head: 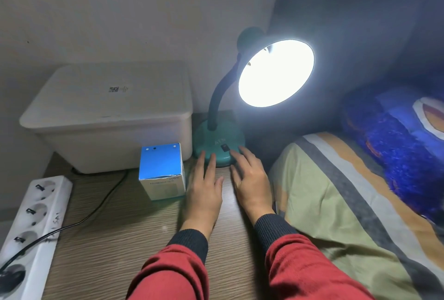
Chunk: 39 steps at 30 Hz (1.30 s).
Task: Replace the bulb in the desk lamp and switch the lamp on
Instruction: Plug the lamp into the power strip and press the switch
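A teal desk lamp stands on the wooden table, its round base (217, 138) carrying a small dark switch (225, 148). Its black gooseneck (222, 90) curves up to the shade (276, 72), which glows bright white; the bulb itself is lost in the glare. My left hand (204, 186) lies flat on the table, fingertips touching the front of the base. My right hand (249, 177) lies flat beside it, its fingertips on the base just right of the switch. Neither hand holds anything. A blue and white bulb box (161, 171) stands left of my left hand.
A white lidded storage box (110, 112) sits behind the bulb box, against the wall. A white power strip (33, 225) with a black plug and cable lies at the table's left edge. A bed with a striped blanket (336, 203) and a blue pillow (394, 136) borders the right.
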Available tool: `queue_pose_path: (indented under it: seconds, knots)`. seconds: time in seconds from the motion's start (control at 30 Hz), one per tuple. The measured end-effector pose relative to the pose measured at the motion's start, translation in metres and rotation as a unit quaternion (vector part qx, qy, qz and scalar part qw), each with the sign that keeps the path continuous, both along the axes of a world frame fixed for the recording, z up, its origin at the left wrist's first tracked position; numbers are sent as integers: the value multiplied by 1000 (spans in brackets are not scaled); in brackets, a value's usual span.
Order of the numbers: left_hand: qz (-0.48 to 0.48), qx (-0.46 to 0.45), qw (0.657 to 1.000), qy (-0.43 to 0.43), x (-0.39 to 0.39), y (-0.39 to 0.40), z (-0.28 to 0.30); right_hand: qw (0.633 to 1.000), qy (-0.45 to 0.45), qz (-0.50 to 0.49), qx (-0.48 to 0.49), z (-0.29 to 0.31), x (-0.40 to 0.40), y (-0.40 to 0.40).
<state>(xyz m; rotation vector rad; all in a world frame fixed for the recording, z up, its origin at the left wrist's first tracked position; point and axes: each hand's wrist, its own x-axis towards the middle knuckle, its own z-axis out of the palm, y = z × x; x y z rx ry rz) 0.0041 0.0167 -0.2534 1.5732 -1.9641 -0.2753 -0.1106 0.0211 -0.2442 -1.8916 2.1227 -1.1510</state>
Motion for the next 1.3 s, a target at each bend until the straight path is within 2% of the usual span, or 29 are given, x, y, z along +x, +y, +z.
queue_pose_path:
  seconds: [0.87, 1.1, 1.3]
  knots:
    - [-3, -9, 1000, -3, 0, 0, -1, 1000, 1, 9, 10, 1, -1, 1]
    - [-2, -14, 1000, -7, 0, 0, 0, 995, 72, 34, 53, 2, -4, -4]
    - [-2, -16, 1000, -18, -1, -1, 0, 991, 83, 48, 89, 7, -7, -10]
